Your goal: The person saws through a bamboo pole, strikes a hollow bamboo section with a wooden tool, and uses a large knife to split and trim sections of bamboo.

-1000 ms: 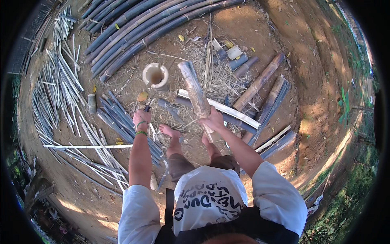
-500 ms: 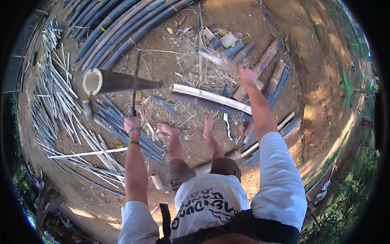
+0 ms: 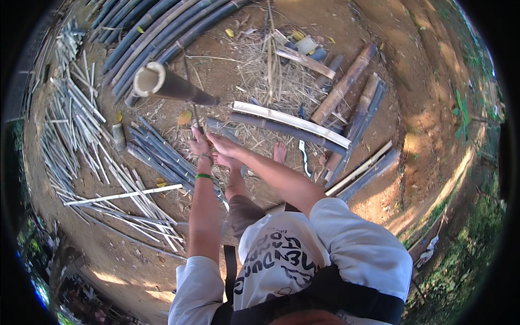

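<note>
My left hand (image 3: 200,145) grips the handle of a long, dark-bladed machete (image 3: 197,115). The blade runs up against a thick, dark bamboo tube (image 3: 184,90), whose pale hollow end faces up. Part of the blade is hidden by the tube. My right hand (image 3: 223,145) is right beside the left one, at the machete handle. Its fingers look stretched out, and it holds nothing I can make out. A split bamboo piece (image 3: 306,61) lies on the straw and shavings at the far side.
Long dark bamboo poles (image 3: 179,38) lie at the far left. Pale split strips (image 3: 81,130) cover the left ground, with dark strips (image 3: 162,154) nearer. A pale split bamboo length (image 3: 292,123) and a white-handled tool (image 3: 304,157) lie by my feet. Bamboo logs (image 3: 346,81) are on the right.
My right hand has let go of the bamboo piece, now on the straw, and come left beside my left hand. The machete handle and bamboo tube have shifted slightly right in view.
</note>
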Demonstrator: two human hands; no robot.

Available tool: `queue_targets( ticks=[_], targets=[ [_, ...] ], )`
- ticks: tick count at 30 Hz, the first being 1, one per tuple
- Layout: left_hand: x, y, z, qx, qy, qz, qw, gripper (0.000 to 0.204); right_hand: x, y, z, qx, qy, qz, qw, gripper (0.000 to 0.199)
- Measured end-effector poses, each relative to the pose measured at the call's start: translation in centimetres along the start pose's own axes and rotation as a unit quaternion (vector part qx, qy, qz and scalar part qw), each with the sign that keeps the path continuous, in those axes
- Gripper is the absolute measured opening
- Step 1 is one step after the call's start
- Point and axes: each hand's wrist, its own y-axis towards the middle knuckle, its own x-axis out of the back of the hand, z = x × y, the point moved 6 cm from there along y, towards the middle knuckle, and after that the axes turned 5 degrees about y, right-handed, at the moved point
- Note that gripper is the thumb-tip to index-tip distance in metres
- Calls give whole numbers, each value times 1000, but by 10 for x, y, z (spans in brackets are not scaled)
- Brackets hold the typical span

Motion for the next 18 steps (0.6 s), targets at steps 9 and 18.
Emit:
queue_targets(
  ticks=[9, 18],
  targets=[
    [94, -24, -102, -248, -48, -8, 968, 59, 4, 15, 0, -26, -120, -172, 977, 40],
    [130, -96, -281, -387, -214, -20, 897, 39, -1, 12, 7, -103, -281, -216, 929, 52]
  ],
)
